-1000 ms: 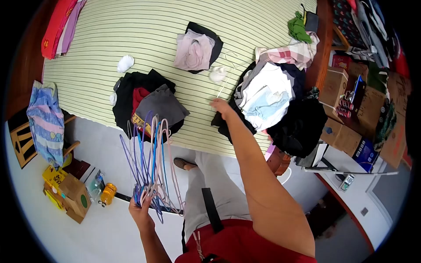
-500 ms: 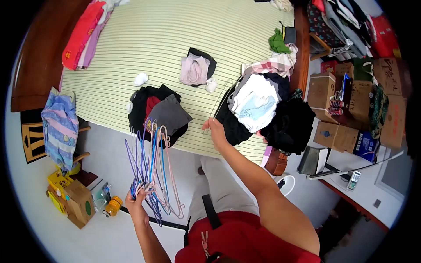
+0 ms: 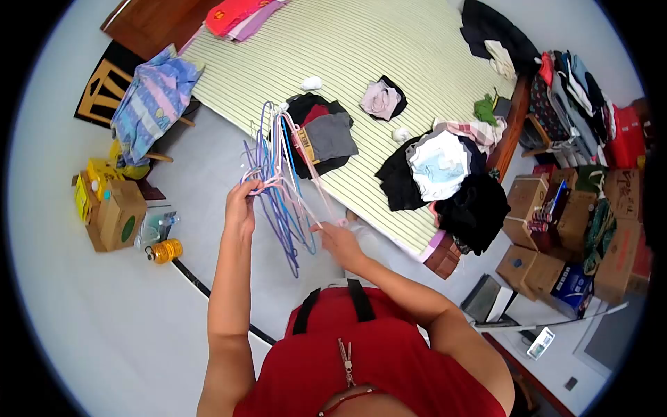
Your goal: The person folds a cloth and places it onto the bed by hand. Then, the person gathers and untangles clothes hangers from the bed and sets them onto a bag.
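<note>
My left hand [image 3: 242, 203] is closed around a bundle of hangers [image 3: 267, 189], purple, blue, pink and white, held off the floor in front of the bed. My right hand [image 3: 340, 247] is at the right side of the bundle, its fingers pinched on the end of a pale hanger [image 3: 303, 201]. Part of the fingers is blurred. Beyond the hangers, a pile of grey, black and dark red clothes [image 3: 332, 135] lies at the bed's edge, partly covered by them. To its right are a small pink and black folded bundle [image 3: 381, 99] and a white-topped clothes pile [image 3: 438, 165].
The bed [image 3: 410, 42] has a striped mat. Black clothing [image 3: 474, 212] hangs over its corner. A chair draped with a blue patterned cloth [image 3: 154, 97] stands left, above cardboard boxes [image 3: 121, 215] and an orange bottle [image 3: 165, 251]. More boxes [image 3: 524, 205] and a desk are right.
My right hand has come back from over the bed, where it held a thin wire hanger, to the bundle. My left hand has raised the bundle. The view has turned.
</note>
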`<state>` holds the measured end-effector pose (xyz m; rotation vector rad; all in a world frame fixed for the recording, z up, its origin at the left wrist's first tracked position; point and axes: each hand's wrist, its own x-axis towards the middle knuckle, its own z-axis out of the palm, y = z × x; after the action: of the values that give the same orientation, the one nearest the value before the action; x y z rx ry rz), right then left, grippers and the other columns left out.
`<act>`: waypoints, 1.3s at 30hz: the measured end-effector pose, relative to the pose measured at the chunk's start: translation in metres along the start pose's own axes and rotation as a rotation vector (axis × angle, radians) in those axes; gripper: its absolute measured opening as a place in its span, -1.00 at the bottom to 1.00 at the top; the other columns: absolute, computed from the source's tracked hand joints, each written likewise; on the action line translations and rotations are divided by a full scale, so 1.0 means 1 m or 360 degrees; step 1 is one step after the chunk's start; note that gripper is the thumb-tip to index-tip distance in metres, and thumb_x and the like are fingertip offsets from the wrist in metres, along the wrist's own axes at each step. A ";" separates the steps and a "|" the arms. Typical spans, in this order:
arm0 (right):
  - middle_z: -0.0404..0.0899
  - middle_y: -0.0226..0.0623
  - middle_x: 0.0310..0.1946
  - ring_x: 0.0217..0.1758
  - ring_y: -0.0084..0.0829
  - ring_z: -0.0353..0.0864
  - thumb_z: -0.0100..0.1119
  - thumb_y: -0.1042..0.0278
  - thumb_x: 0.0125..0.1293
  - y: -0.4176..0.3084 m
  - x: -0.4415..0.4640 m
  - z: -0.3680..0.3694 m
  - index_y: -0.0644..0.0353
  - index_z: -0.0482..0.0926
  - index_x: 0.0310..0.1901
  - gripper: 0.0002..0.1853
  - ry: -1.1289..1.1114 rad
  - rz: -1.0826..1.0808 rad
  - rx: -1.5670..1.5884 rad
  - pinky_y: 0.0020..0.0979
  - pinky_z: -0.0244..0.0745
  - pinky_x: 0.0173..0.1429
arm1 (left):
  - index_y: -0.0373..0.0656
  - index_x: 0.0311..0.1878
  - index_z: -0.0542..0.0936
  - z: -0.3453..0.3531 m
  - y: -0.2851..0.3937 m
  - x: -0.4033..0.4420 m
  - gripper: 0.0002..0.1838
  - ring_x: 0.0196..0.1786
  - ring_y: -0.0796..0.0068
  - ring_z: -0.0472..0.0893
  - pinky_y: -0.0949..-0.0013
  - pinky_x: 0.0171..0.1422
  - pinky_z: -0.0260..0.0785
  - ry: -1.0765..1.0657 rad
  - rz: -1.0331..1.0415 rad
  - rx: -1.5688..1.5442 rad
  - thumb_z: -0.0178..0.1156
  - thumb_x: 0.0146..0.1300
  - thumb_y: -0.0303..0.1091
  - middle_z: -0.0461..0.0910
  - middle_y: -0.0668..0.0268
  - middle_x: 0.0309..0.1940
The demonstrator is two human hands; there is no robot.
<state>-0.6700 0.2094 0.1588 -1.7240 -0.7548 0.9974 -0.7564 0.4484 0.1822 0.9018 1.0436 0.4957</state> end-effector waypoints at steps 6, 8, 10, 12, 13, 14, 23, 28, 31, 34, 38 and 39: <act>0.51 0.05 -0.55 -0.45 0.08 0.53 -0.07 0.37 0.38 -0.025 -0.025 0.027 0.15 0.51 -0.11 -0.83 -0.0137 -0.0174 -0.0288 -0.01 0.37 -0.32 | -0.33 -0.11 0.54 -0.006 0.016 -0.049 -0.77 -0.11 0.44 0.60 0.41 0.13 0.32 -0.0114 0.0052 -0.0191 0.15 0.17 -0.44 0.65 0.18 -0.23; 0.51 0.05 -0.56 -0.47 0.08 0.53 -0.08 0.37 0.38 -0.031 -0.035 0.022 0.14 0.49 -0.08 -0.82 -0.0187 -0.0161 -0.0302 -0.01 0.37 -0.32 | -0.35 -0.10 0.54 -0.003 0.021 -0.071 -0.76 -0.09 0.43 0.60 0.40 0.16 0.32 -0.0140 0.0110 -0.0158 0.14 0.18 -0.45 0.65 0.16 -0.22; 0.50 0.04 -0.57 -0.49 0.07 0.52 -0.08 0.38 0.38 -0.029 -0.047 0.019 0.12 0.47 -0.04 -0.81 -0.0203 -0.0274 -0.0462 -0.02 0.36 -0.32 | -0.36 -0.07 0.54 0.003 0.028 -0.090 -0.74 -0.06 0.41 0.61 0.39 0.20 0.30 -0.0185 0.0211 -0.0164 0.12 0.19 -0.47 0.65 0.16 -0.20; 0.50 0.04 -0.58 -0.49 0.07 0.52 -0.09 0.38 0.38 -0.040 -0.059 0.010 0.11 0.47 -0.02 -0.80 -0.0234 -0.0294 -0.0387 -0.01 0.36 -0.32 | -0.36 -0.08 0.54 0.006 0.033 -0.103 -0.75 -0.06 0.41 0.61 0.39 0.20 0.30 -0.0130 0.0224 -0.0196 0.13 0.18 -0.46 0.66 0.16 -0.21; 0.50 0.04 -0.58 -0.49 0.07 0.52 -0.09 0.38 0.38 -0.052 -0.066 0.004 0.10 0.47 -0.01 -0.79 -0.0256 -0.0291 -0.0344 -0.01 0.36 -0.32 | -0.35 -0.09 0.55 0.007 0.031 -0.109 -0.75 -0.07 0.41 0.61 0.39 0.20 0.30 -0.0096 0.0217 -0.0209 0.13 0.18 -0.46 0.66 0.17 -0.21; 0.50 0.05 -0.59 -0.48 0.07 0.53 -0.10 0.40 0.37 -0.067 -0.075 -0.003 0.08 0.47 0.01 -0.77 -0.0257 -0.0174 -0.0320 -0.01 0.36 -0.33 | -0.34 -0.11 0.56 0.003 0.027 -0.111 -0.77 -0.08 0.43 0.61 0.41 0.17 0.31 -0.0144 0.0264 -0.0226 0.15 0.19 -0.44 0.66 0.17 -0.22; 0.23 -0.53 -0.76 -0.66 -0.66 0.37 -0.16 0.24 0.48 -0.016 -0.131 -0.052 0.03 0.52 0.00 -0.76 0.0006 -0.0280 0.0583 -0.49 0.26 -0.55 | -0.33 -0.13 0.56 0.051 0.000 -0.176 -0.78 -0.34 0.54 0.51 0.47 -0.04 0.37 -0.0051 0.0384 -0.0269 0.22 0.24 -0.38 0.52 0.35 -0.40; 0.39 -0.08 -0.71 -0.63 -0.23 0.48 -0.11 0.34 0.42 0.000 -0.195 -0.122 0.03 0.52 0.02 -0.76 0.0040 -0.0432 -0.0434 -0.25 0.33 -0.47 | -0.20 -0.30 0.57 0.106 -0.027 -0.218 -0.83 -0.33 0.58 0.50 0.48 -0.10 0.29 -0.0049 0.0397 -0.0277 0.26 0.22 -0.30 0.55 0.36 -0.46; 0.41 -0.12 -0.74 -0.65 -0.23 0.51 -0.12 0.34 0.42 0.001 -0.230 -0.150 0.06 0.53 0.01 -0.76 -0.0049 -0.0368 -0.0382 -0.22 0.32 -0.50 | -0.21 -0.28 0.57 0.133 -0.045 -0.240 -0.82 -0.30 0.57 0.53 0.47 -0.09 0.33 -0.0027 0.0372 -0.0307 0.28 0.21 -0.29 0.58 0.35 -0.43; 0.32 -0.24 -0.78 -0.73 -0.32 0.36 -0.13 0.33 0.43 0.010 -0.256 -0.166 0.08 0.52 0.04 -0.74 -0.0017 -0.0356 -0.0221 -0.30 0.29 -0.54 | -0.22 -0.20 0.58 0.152 -0.061 -0.271 -0.80 -0.27 0.56 0.55 0.46 -0.06 0.35 0.0007 0.0391 -0.0279 0.28 0.21 -0.31 0.61 0.33 -0.38; 0.45 0.04 -0.62 -0.52 -0.04 0.52 -0.10 0.37 0.41 0.013 -0.292 -0.173 0.11 0.50 0.01 -0.77 -0.0181 -0.0199 -0.0223 -0.11 0.33 -0.39 | -0.24 -0.14 0.59 0.153 -0.070 -0.300 -0.78 -0.20 0.54 0.56 0.47 -0.02 0.34 0.0089 0.0375 -0.0379 0.24 0.24 -0.31 0.63 0.33 -0.36; 0.45 0.04 -0.63 -0.53 -0.04 0.52 -0.10 0.37 0.41 0.016 -0.301 -0.172 0.11 0.50 0.01 -0.77 -0.0215 -0.0204 -0.0266 -0.10 0.33 -0.39 | -0.24 -0.13 0.59 0.151 -0.072 -0.305 -0.78 -0.19 0.55 0.56 0.47 -0.02 0.34 0.0082 0.0406 -0.0349 0.24 0.24 -0.31 0.63 0.32 -0.35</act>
<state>-0.6598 -0.1218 0.2611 -1.7377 -1.0486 0.9924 -0.7607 0.1256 0.3131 0.8332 0.9043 0.8346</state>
